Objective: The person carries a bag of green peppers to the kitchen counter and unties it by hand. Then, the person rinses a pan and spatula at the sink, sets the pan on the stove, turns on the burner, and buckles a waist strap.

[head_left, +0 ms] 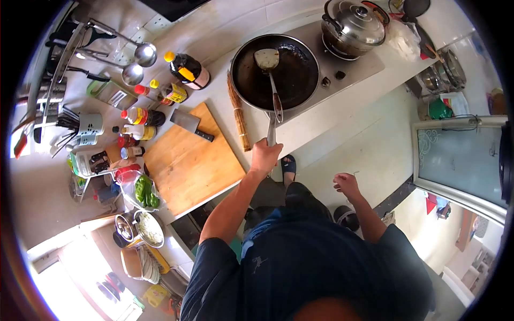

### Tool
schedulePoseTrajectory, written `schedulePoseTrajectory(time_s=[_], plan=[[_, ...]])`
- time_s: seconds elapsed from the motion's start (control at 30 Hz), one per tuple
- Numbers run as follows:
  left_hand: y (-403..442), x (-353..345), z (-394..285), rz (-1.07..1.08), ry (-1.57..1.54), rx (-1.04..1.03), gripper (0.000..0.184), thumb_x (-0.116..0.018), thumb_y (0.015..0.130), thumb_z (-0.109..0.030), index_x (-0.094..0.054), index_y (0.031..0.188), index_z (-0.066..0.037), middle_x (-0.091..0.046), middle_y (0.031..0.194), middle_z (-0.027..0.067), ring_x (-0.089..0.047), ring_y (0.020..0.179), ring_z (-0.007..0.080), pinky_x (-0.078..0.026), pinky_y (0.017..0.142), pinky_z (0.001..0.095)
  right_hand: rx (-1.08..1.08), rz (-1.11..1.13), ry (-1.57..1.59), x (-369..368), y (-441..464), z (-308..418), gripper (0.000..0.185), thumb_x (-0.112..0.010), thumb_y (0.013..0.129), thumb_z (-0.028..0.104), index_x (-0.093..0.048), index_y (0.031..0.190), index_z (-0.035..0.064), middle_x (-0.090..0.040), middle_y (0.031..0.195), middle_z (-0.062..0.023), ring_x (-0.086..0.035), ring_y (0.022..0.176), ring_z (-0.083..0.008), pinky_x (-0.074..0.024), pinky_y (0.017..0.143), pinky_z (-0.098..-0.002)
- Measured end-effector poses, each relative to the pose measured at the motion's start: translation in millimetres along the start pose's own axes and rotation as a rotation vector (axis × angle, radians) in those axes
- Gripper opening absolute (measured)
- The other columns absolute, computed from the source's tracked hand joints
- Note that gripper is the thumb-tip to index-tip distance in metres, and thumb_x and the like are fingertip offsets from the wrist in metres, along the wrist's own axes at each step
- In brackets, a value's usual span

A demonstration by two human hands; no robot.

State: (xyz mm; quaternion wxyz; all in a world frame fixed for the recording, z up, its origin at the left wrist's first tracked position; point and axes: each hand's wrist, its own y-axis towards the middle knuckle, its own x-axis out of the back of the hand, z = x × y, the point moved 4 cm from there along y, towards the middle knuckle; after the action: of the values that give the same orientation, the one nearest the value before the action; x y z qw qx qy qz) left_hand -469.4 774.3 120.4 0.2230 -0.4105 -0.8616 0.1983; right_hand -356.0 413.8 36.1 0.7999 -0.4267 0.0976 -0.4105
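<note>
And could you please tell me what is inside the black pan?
A spatula lies in the pan, its handle extending over the rim; the pan surface directly under its blade is hidden.

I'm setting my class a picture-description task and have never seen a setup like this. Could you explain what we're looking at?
There is no machine here: a person is working with bare hands. The single picture comes from a camera worn on the head, looking forward and down, so the person's own body fills the bottom and the edges look curved.

The left hand grips the handle of a dark pan, in which a spatula rests. The right hand hangs to the side, its fingers loosely curled, with nothing visible in it.

Beyond the pan, a lidded pot stands on the stove. On the counter lie a chopping board with a cleaver and a bundle of twigs.
</note>
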Motion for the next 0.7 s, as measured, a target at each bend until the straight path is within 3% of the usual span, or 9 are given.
schedulePoseTrajectory(time_s=[0.23,0.4,0.5,0.57,0.63,0.7], plan=[[52,-35,-26,0.015,-0.062,0.053,0.031,-0.074,0.086,-0.021,-0.058,0.078,0.004,-0.059,0.058,0.0088,-0.06,0.046,0.0171,-0.048,0.044,0.0347,-0.08,0.041,0.024,7,24,6,0.02,-0.068,0.092,0.018,-0.072,0.104,0.0022,-0.071,0.088,-0.0053,-0.071,0.072,-0.0155,-0.055,0.063,-0.0287],[61,-55,-27,-0.01,-0.126,0.097,0.031,-0.076,0.09,-0.022,-0.061,0.086,0.004,-0.059,0.063,0.006,-0.056,0.046,0.0145,-0.046,0.043,0.0317,-0.045,0.108,-0.096,-14,31,22,0.023,-0.068,0.091,0.019,-0.071,0.103,-0.0007,-0.073,0.086,-0.0079,-0.072,0.073,-0.0166,-0.0559,0.064,-0.0315],[58,-62,-28,0.095,-0.288,0.045,0.031,-0.074,0.094,-0.025,-0.064,0.099,0.004,-0.063,0.072,0.0065,-0.06,0.053,0.0146,-0.05,0.047,0.0307,0.116,0.233,-0.294,-36,34,37,0.025,-0.069,0.091,0.022,-0.072,0.101,-0.0011,-0.074,0.085,-0.012,-0.073,0.076,-0.0198,-0.0562,0.068,-0.0345],[43,-55,-19,0.036,-0.408,0.058,0.032,-0.072,0.096,-0.026,-0.065,0.102,0.004,-0.066,0.076,0.0068,-0.064,0.059,0.014,-0.052,0.05,0.0305,0.449,0.359,-0.574,-60,23,60,0.023,-0.069,0.093,0.022,-0.073,0.098,0.0007,-0.074,0.084,-0.0104,-0.073,0.073,-0.0192,-0.0558,0.068,-0.0333],[11,-36,-8,-0.144,-0.539,0.07,0.032,-0.07,0.098,-0.025,-0.068,0.112,0.003,-0.071,0.085,0.0068,-0.065,0.071,0.011,-0.053,0.056,0.0281,0.472,0.464,-0.632,-88,5,81,0.023,-0.069,0.093,0.023,-0.073,0.097,0.0008,-0.074,0.083,-0.0113,-0.073,0.074,-0.0203,-0.0556,0.069,-0.0344],[-14,-10,41,-0.197,-0.465,0.085,0.032,-0.069,0.098,-0.026,-0.068,0.112,0.003,-0.072,0.088,0.0081,-0.065,0.07,0.0116,-0.053,0.057,0.0276,0.44,0.602,-0.716,-125,-16,103,0.024,-0.068,0.095,0.024,-0.072,0.095,0.0009,-0.074,0.083,-0.0129,-0.073,0.077,-0.023,-0.0551,0.07,-0.0379]])
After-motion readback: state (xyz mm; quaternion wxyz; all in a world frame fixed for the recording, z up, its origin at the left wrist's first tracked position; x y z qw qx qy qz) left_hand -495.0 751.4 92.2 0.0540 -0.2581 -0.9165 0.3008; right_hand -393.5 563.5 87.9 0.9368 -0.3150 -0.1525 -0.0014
